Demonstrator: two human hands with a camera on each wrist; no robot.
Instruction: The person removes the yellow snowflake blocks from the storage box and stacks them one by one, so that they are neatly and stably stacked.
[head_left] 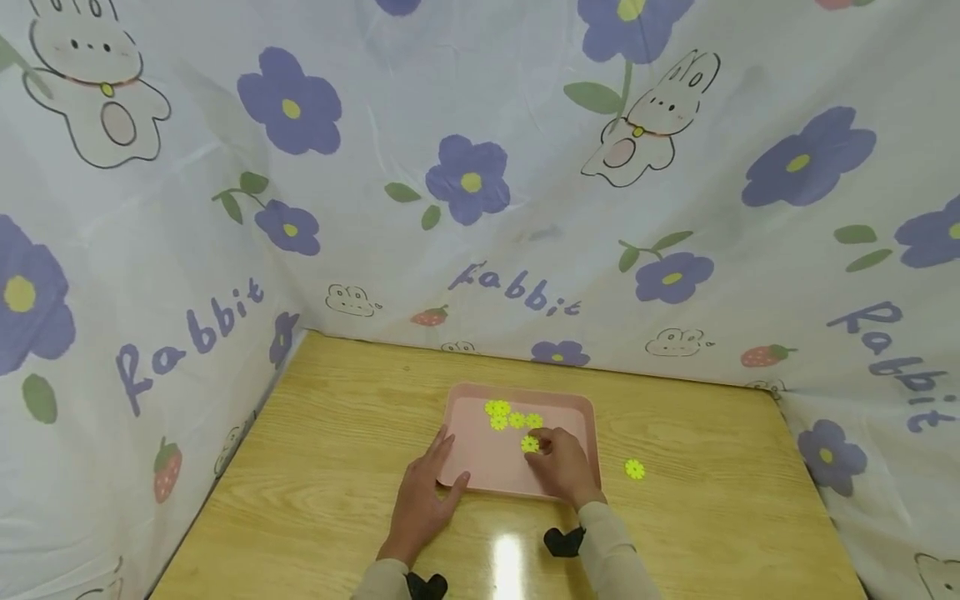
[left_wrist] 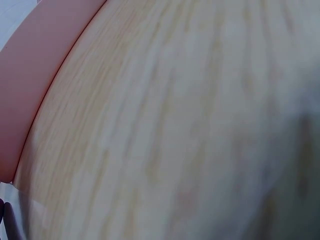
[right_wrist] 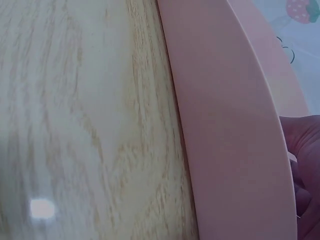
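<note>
Rabbit-print cloth [head_left: 525, 221] walled the wooden table [head_left: 300, 467] bearing a pink tray [head_left: 483, 457]. My left hand [head_left: 425, 502] touched its near left corner, thumb and fingers apart. Over the tray, my right hand [head_left: 564, 464] pinched a yellow flower piece [head_left: 529, 444] near similar pieces [head_left: 517, 420]; a loose piece [head_left: 634, 469] lay on the table, rightward.

1 pink tray [left_wrist: 37, 80] curves along the upper left, its wall meeting the wood-grained table [left_wrist: 145, 110].

This is a small curtained-off nook: white cloth [head_left: 375, 242] printed with rabbits [head_left: 117, 123], flowers [head_left: 468, 179] and strawberries [head_left: 167, 471] hangs around three sides of a wood-grain desk [head_left: 337, 417]. Whether home or workplace, I cannot tell.
</note>
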